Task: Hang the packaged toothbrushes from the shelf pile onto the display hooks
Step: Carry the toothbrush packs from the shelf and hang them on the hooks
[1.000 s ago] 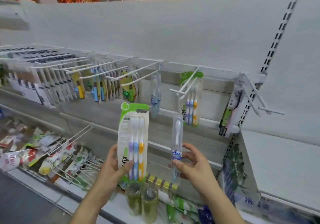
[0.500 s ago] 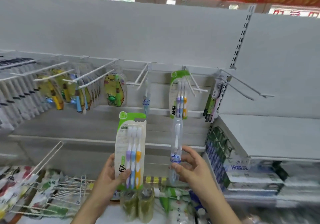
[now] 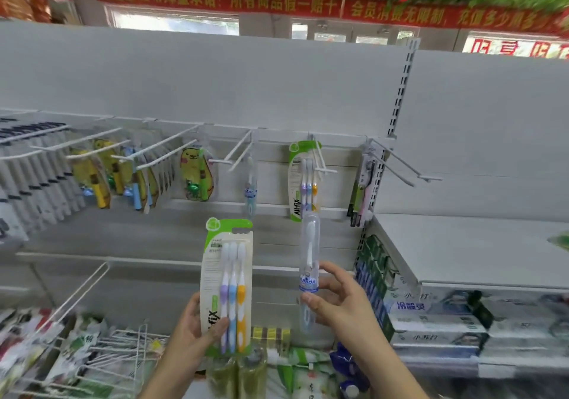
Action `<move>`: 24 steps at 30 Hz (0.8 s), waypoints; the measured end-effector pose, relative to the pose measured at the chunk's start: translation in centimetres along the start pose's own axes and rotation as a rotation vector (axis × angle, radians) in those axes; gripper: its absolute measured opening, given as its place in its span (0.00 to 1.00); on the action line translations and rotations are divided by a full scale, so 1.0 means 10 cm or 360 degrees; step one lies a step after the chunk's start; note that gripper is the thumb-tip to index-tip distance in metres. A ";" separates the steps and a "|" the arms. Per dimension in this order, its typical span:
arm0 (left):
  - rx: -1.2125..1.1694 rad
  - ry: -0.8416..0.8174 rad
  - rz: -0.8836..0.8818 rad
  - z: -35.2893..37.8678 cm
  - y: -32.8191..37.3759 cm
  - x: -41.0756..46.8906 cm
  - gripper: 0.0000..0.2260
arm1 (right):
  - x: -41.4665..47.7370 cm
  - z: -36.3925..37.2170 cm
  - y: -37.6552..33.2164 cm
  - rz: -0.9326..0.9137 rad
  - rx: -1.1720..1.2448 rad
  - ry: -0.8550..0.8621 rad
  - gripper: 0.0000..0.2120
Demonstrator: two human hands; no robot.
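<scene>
Nearest, at the bottom edge, two green bottles (image 3: 237, 377) stand on the lower shelf just under the wrists. Above them the left grip (image 3: 191, 334) curls round the foot of a three-brush card (image 3: 228, 284), thumb across the front and fingers behind. The card stands upright, with its green header and hang slot at the top. Beside it but apart, the right grip (image 3: 341, 303) pinches a clear tube brush (image 3: 309, 263) at its labelled middle, between thumb and fingertips. The tube is upright too, cap up. Both packs are held out in front of the shelving, below the hook row and on no hook yet.

Further back, white hooks run along the back panel. A hung tube (image 3: 251, 186) of the same kind dangles from a double hook (image 3: 237, 157), up and left of the right grip and almost straight above the card. A hung card (image 3: 300, 183) like the held one sits on the next hook (image 3: 320, 160), directly over the held tube, whose cap overlaps its lower edge in this view.

So the pairings look crossed: each pack's likely hook lies up and away, over the other hand. I judge neither long axis needs turning, only a lift and a sideways shift to bring the slot onto a hook tip. At the far right an end hook (image 3: 400, 164) carries a dark-and-pink pack (image 3: 361, 189).
</scene>
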State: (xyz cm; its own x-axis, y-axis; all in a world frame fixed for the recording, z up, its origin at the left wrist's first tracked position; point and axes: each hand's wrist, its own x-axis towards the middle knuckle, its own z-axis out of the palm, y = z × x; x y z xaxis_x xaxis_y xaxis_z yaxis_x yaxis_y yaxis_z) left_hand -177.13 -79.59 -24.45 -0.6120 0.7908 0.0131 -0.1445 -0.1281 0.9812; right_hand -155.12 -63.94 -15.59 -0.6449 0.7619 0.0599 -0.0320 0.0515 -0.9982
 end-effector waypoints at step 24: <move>0.0083 0.0184 -0.0073 -0.77 0.00 -0.41 0.37 | 0.65 1.13 -0.28 -0.0111 -0.0078 -0.0224 0.24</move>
State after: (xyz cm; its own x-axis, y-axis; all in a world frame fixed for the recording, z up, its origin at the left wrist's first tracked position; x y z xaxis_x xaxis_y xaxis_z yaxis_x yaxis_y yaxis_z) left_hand -180.57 -87.41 -26.03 -0.6915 0.7206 -0.0515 -0.1355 -0.0593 0.9890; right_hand -167.87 -66.39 -12.55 -0.7433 0.6574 0.1240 -0.0455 0.1352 -0.9898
